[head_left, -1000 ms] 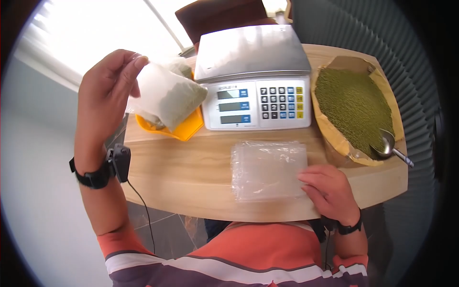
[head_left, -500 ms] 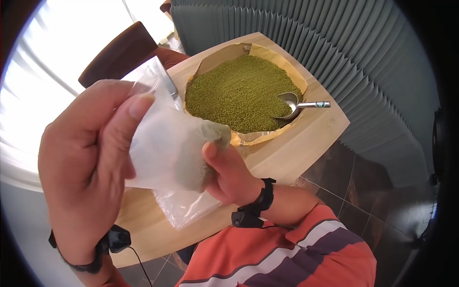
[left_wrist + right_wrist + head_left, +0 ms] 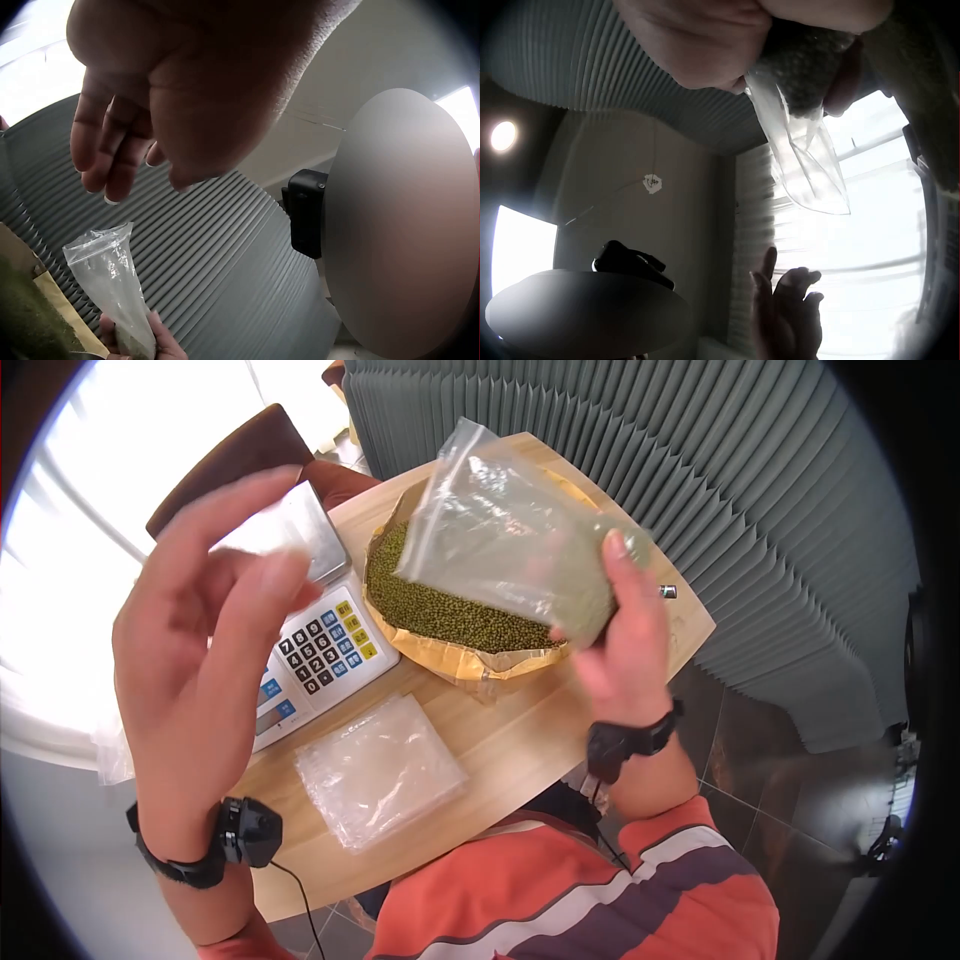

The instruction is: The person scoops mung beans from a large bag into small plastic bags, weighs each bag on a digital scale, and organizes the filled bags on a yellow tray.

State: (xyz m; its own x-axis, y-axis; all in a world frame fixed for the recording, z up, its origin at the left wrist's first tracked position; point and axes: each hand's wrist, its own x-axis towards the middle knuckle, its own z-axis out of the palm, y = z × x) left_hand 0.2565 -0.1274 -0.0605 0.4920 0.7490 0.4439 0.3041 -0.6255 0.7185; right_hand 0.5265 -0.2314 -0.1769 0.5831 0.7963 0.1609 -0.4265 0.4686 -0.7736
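My right hand [image 3: 630,630] grips a clear zip-lock bag [image 3: 500,520] by its lower end, thumb on the near side. Small green beans fill that lower end, dark and grainy in the right wrist view [image 3: 802,71]. The zip end of the bag is flat and points up and left, over the open paper sack of green mung beans [image 3: 450,600]. My left hand [image 3: 190,660] is raised to the left, apart from the bag. Its thumb and fingers are loosely bent with nothing between them; the left wrist view also shows this hand [image 3: 150,97] above the bag.
A stack of flat clear bags [image 3: 380,770] lies near the table's front edge. Behind my left hand stands a digital scale [image 3: 325,645], partly covered. A scoop handle's end [image 3: 668,591] sticks out past the bag. Clear plastic [image 3: 115,745] shows at the far left.
The head view has turned right. My left hand has let go of the bag's top. My right hand took the bag's filled end and carried it right, over the sack.
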